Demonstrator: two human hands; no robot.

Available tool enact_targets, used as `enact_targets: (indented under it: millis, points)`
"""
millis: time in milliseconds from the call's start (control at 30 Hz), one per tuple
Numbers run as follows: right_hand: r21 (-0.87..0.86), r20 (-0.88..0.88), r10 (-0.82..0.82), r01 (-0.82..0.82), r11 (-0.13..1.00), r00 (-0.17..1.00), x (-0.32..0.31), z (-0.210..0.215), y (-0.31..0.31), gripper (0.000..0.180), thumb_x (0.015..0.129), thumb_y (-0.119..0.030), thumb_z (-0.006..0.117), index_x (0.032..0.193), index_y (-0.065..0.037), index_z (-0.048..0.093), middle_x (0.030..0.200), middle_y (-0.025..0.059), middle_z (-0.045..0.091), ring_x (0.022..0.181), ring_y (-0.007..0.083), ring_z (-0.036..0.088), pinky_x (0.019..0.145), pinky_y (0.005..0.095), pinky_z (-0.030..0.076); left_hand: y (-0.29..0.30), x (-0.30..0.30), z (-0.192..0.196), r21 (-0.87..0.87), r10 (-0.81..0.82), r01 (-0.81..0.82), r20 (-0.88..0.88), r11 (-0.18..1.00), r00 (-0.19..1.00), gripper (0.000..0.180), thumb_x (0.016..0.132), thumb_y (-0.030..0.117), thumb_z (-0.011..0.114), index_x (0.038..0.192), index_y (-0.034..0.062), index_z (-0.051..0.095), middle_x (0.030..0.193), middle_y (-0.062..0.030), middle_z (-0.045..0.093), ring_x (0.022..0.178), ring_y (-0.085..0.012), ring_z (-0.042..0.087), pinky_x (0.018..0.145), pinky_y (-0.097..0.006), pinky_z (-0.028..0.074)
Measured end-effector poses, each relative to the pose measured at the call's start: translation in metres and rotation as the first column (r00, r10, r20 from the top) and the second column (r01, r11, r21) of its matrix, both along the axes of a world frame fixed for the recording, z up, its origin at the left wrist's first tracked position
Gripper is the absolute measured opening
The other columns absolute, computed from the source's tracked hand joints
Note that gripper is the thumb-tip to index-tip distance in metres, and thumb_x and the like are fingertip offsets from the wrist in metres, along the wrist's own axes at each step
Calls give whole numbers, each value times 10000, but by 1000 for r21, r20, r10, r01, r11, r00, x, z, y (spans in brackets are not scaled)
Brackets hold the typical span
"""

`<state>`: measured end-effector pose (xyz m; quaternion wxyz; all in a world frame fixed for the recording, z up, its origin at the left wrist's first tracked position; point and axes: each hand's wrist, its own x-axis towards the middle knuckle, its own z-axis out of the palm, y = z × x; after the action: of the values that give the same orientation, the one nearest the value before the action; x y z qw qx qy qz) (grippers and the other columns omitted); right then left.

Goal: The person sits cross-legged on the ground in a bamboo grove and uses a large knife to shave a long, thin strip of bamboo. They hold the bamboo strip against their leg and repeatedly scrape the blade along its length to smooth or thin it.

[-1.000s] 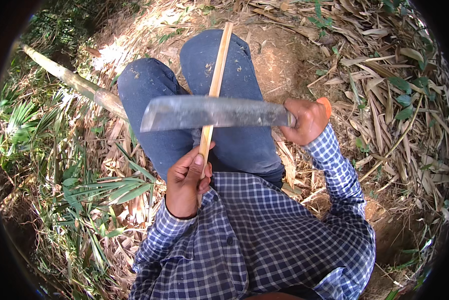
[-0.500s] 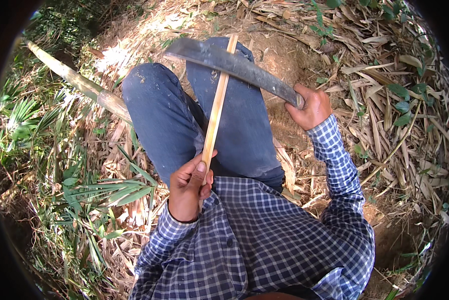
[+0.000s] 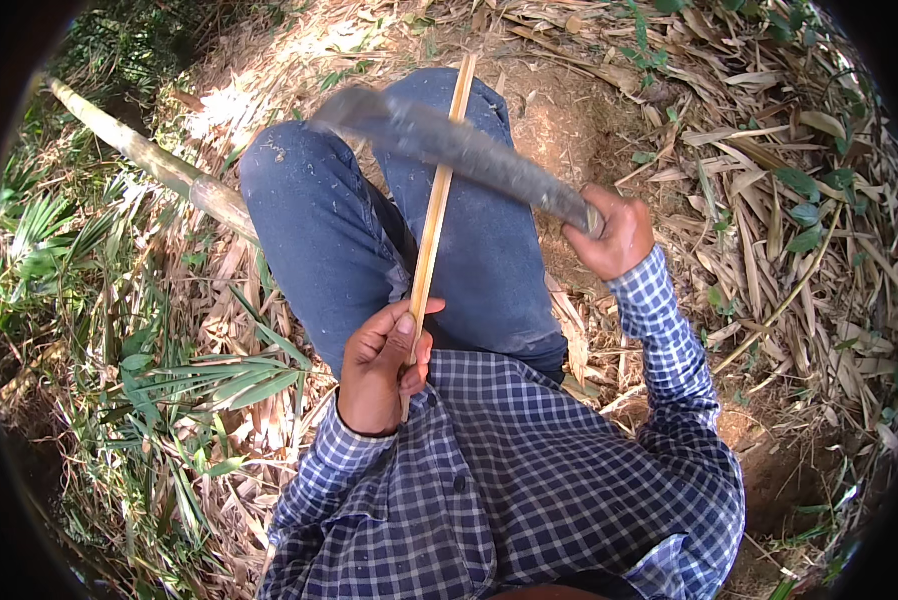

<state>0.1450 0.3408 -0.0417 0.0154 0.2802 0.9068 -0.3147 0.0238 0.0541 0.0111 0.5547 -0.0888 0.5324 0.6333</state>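
Pale wooden strip [image 3: 435, 215], slanting from lower centre to upper centre of the frame, over blue trouser legs [image 3: 484, 270]. Pinched near the lower end between thumb and fingers of the left hand [image 3: 377, 362], left of lower centre. Right hand [image 3: 619, 232], right of centre, closed round the handle of a broad dark blade [image 3: 514, 172], crossing the strip's upper part; contact impossible to tell because of blur. Step in hand, by judgement: trimming or paring the strip. For the next move, most needed: a firm left pinch, a shallow blade angle and strokes well away from the left fingers. Cutting edge not clearly readable; blade tip near the left knee [image 3: 289, 160] at upper left of centre, leaving little margin there. Strip's far end just past the right knee [image 3: 419, 85]; room to the right, over brown soil [image 3: 564, 125] and dry leaves [image 3: 759, 140], for drawing the blade back. Bamboo pole [image 3: 159, 165] at upper left, beside the left leg.
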Motion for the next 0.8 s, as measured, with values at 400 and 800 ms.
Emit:
enact_targets:
  millis: [400,800]
  points:
    - [119,-119,173,-159,980,978,0,9,-8,227,700,-213,746,764,-34,622,643,141,624,568,340,626,518,423,488,4,-6,-1,82,44,-56,138,995,990,340,1050,221,446,1265,-22,549,695,-2,522,449,-29,334,403,-177,292]
    - [121,-32,58,-54,991,998,-8,6,11,237,711,-243,716,882,-79,702,633,154,650,577,339,656,577,434,542,-7,-4,0,28,26,-30,121,999,992,319,1053,199,431,1251,-14,562,689,-9,532,451,-32,348,408,-175,286]
